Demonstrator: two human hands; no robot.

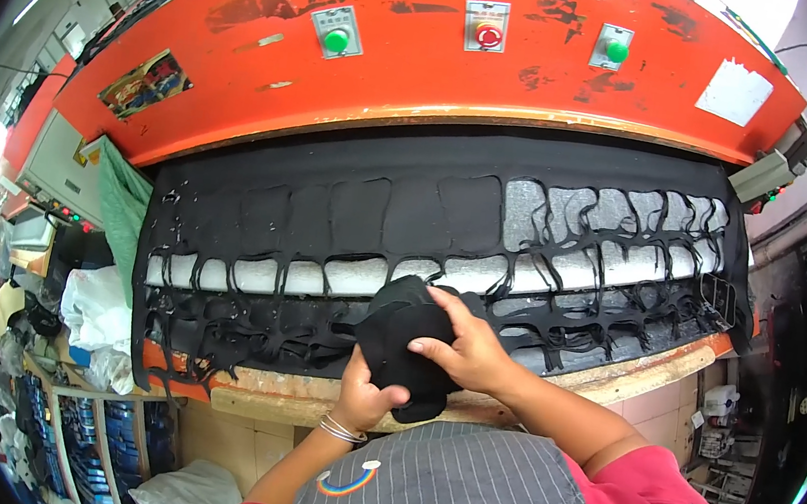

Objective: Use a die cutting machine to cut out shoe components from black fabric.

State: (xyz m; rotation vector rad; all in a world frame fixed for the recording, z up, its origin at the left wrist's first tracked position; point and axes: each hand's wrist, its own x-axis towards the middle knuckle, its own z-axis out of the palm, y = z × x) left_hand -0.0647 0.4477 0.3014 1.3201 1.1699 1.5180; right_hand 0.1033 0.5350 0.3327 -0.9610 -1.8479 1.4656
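Note:
Between my two hands is a stack of black cut fabric pieces (399, 347), held just above the front edge of the press bed. My left hand (368, 392) grips its lower left side, thumb across the near end. My right hand (466, 345) clasps the right side, thumb on top and forefinger along the far edge. Beyond them a black fabric sheet (279, 201) lies on the bed, with cut outlines on its left part. Rounded openings on the right and along the front show a pale grey surface (620, 213), crossed by thin black strips.
Above the bed hangs an orange machine beam (399, 40) with two green buttons and a red button (488, 37). Tangled fabric scraps (263, 331) droop over the front, above a worn wooden edge (304, 403). White plastic bags (95, 305) and a shelf rack (99, 436) stand at left.

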